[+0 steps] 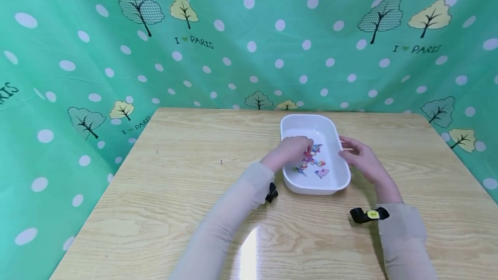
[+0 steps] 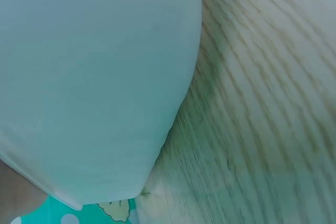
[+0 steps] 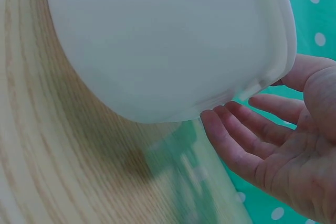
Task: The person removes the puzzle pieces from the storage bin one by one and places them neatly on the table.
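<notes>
A white rectangular plastic tub (image 1: 327, 185) stands on the table with several small colourful cut-out pieces (image 1: 321, 173) lying on its floor. My left hand (image 1: 293, 149) reaches over the tub's left side, fingers pointing down among the pieces. Its fingertips are hidden by the hand itself, so I cannot tell whether it grips a piece. On the other side my right hand (image 1: 359, 157) holds the tub's right edge, thumb at the rim. In the right wrist view the fingertips (image 3: 231, 109) rest against the outer wall. Only the tub's outer wall (image 2: 100, 82) fills most of the left wrist view.
The light wood-grain table (image 1: 186, 172) extends to the left of the tub. A green dotted curtain (image 1: 233, 46) with printed trees hangs behind and beside the table. Both wrists wear dark straps (image 1: 369, 215) over pale sleeves.
</notes>
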A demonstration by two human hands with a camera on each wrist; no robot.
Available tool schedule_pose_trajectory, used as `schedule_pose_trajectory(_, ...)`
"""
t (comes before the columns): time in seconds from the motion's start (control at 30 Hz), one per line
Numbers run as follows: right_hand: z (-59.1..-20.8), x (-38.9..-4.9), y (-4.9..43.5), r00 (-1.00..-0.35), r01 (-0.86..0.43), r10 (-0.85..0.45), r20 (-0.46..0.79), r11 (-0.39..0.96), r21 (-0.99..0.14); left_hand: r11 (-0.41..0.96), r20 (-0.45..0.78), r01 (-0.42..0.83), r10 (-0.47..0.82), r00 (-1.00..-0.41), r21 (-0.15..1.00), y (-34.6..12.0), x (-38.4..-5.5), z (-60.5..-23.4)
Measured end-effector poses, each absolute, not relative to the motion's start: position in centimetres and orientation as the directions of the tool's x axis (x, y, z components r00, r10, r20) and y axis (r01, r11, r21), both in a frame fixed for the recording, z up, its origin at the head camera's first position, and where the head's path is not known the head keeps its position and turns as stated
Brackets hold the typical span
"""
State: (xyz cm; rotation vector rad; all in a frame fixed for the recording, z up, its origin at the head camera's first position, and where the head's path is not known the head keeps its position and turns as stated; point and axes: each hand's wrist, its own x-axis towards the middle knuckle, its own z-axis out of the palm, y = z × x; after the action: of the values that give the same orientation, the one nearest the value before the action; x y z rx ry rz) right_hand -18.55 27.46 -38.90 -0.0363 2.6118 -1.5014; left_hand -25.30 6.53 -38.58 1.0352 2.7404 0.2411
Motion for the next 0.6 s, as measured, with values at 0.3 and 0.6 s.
schedule_pose_trajectory(0.3,-39.0,-18.6,27.6,-0.993,0.041,-0.076,-0.093,0.515,-0.856,0.705,-0.035,0.651,0.686,-0.727,0.282,6.4,-25.2,-38.2)
schedule_pose_trajectory(0.6,-39.0,-18.7,27.5,-0.994,0.048,-0.065,-0.092,0.491,-0.87,0.634,0.082,0.616,0.663,-0.745,0.468,5.2,-25.5,-37.3)
